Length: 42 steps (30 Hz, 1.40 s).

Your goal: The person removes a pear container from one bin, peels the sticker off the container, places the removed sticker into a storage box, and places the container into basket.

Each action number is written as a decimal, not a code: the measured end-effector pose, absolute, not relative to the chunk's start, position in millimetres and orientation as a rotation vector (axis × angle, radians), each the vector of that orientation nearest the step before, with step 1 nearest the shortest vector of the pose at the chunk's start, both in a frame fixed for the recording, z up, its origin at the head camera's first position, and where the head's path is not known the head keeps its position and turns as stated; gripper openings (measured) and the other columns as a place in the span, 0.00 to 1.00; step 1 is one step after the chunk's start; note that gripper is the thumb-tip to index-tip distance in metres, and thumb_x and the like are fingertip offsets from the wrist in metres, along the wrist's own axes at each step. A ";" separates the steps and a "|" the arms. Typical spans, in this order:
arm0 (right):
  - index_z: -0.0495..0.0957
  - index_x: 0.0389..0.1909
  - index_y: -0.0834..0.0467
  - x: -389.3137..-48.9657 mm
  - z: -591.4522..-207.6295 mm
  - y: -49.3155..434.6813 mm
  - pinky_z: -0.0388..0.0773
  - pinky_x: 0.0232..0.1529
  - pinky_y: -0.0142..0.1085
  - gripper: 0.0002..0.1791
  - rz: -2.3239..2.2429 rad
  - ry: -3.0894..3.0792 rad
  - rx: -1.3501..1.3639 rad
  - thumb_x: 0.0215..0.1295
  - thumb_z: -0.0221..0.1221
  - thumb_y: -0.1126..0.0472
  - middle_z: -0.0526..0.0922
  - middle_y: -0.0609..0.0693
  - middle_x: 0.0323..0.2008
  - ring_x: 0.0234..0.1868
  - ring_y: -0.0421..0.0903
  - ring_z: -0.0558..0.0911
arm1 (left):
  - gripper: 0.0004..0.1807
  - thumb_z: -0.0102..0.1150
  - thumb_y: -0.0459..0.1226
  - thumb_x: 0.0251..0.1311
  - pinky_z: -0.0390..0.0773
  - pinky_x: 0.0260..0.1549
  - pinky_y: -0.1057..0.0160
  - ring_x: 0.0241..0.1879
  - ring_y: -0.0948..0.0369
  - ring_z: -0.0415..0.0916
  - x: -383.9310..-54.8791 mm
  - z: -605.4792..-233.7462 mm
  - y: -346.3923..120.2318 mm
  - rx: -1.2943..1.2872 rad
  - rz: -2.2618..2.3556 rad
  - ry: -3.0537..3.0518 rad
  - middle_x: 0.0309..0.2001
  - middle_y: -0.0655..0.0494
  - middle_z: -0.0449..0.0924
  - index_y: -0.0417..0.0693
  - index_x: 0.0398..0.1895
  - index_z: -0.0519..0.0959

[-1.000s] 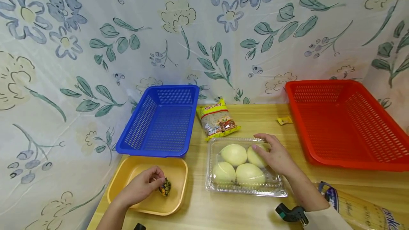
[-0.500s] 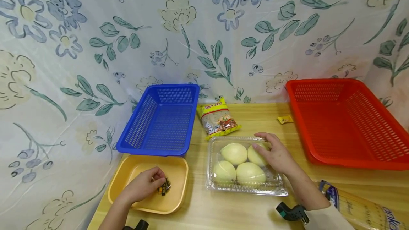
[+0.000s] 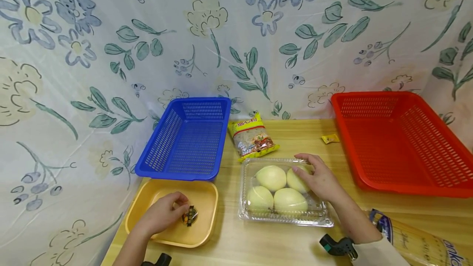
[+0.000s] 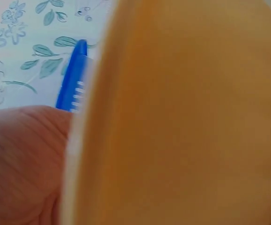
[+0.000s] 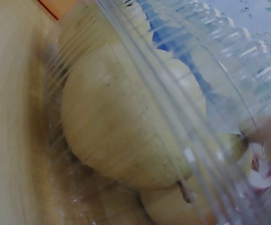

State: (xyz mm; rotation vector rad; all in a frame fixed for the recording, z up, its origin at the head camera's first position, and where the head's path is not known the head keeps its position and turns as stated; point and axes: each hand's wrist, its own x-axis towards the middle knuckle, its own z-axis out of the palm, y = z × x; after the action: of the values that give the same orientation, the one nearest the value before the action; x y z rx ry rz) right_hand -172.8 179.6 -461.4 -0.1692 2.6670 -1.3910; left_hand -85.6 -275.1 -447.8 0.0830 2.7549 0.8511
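Observation:
My left hand [image 3: 166, 212] is inside the yellow plastic basin [image 3: 212, 221], its thumb and fingertips right at a small round item in a black-and-gold wrapper [image 3: 190, 216]. That item lies on the basin's floor. In the left wrist view the basin wall [image 4: 186, 112] fills most of the picture and hides the fingertips. My right hand [image 3: 318, 177] rests on the back right part of a clear plastic clamshell box [image 3: 318, 214], thumb on the lid and fingers at the far edge. Several pale yellow pears [image 3: 290, 200] show through the plastic.
A blue basket [image 3: 199, 143] stands behind the basin, and a red basket [image 3: 402, 147] is at the right. Between them lie a yellow-ended food bag [image 3: 253, 138] and a small yellow packet [image 3: 330, 138]. A noodle package [image 3: 417, 237] lies at the front right.
The wrapped item has gone from tilted at my left fingertips to flat on the basin floor, and those fingers have drawn slightly left. My right hand and the box have stayed still.

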 end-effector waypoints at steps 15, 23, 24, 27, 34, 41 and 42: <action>0.69 0.70 0.54 -171.4 -458.7 179.1 0.65 0.67 0.69 0.32 -1.375 2.677 -0.168 0.73 0.58 0.41 0.63 0.64 0.73 0.72 0.69 0.64 | 0.24 0.63 0.53 0.67 0.79 0.58 0.44 0.57 0.52 0.81 -66.5 -389.1 -237.7 0.123 0.620 2.796 0.56 0.54 0.84 0.50 0.59 0.80; 0.70 0.70 0.53 -170.0 -457.0 179.3 0.66 0.67 0.69 0.31 -1.370 2.687 -0.162 0.73 0.58 0.43 0.65 0.63 0.72 0.72 0.68 0.66 | 0.25 0.58 0.55 0.70 0.81 0.54 0.47 0.55 0.53 0.82 -74.0 -364.4 -189.6 0.434 0.618 2.855 0.59 0.53 0.83 0.50 0.61 0.79; 0.70 0.70 0.53 -169.8 -457.0 179.1 0.66 0.67 0.69 0.31 -1.370 2.687 -0.162 0.73 0.58 0.42 0.65 0.63 0.72 0.72 0.68 0.66 | 0.25 0.58 0.54 0.70 0.81 0.55 0.47 0.56 0.53 0.81 -76.6 -365.7 -183.4 0.472 0.616 2.877 0.59 0.53 0.83 0.50 0.61 0.79; 0.70 0.70 0.53 -169.2 -457.1 178.9 0.66 0.67 0.69 0.31 -1.373 2.689 -0.166 0.73 0.58 0.42 0.65 0.63 0.72 0.72 0.68 0.66 | 0.27 0.59 0.52 0.70 0.79 0.58 0.46 0.60 0.50 0.79 -84.3 -375.3 -162.0 0.560 0.650 2.939 0.59 0.50 0.82 0.47 0.64 0.77; 0.70 0.69 0.54 -169.1 -458.3 179.8 0.67 0.67 0.68 0.30 -1.392 2.691 -0.168 0.73 0.58 0.43 0.66 0.62 0.72 0.71 0.68 0.67 | 0.36 0.59 0.53 0.69 0.72 0.66 0.41 0.70 0.44 0.67 -103.7 -413.9 -109.0 0.549 0.961 2.996 0.70 0.45 0.71 0.48 0.75 0.66; 0.70 0.70 0.53 -168.5 -457.6 179.4 0.66 0.67 0.68 0.31 -1.406 2.671 -0.159 0.73 0.58 0.42 0.65 0.62 0.73 0.73 0.68 0.65 | 0.36 0.60 0.51 0.68 0.70 0.65 0.37 0.71 0.43 0.63 -112.7 -435.2 -83.1 0.385 1.252 2.999 0.72 0.42 0.64 0.45 0.75 0.64; 0.70 0.70 0.53 -168.4 -457.3 179.7 0.66 0.68 0.68 0.31 -1.404 2.671 -0.157 0.73 0.58 0.42 0.65 0.62 0.72 0.73 0.68 0.65 | 0.37 0.60 0.51 0.68 0.70 0.66 0.37 0.72 0.42 0.62 -111.9 -436.3 -80.6 0.368 1.278 2.991 0.73 0.42 0.63 0.45 0.75 0.64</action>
State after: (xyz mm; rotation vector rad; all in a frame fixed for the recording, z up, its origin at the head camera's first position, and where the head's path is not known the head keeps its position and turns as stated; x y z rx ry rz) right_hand -168.4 179.7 -457.3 -0.1567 2.6712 -1.4043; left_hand -111.9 -80.6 -436.3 0.3685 2.9909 1.2783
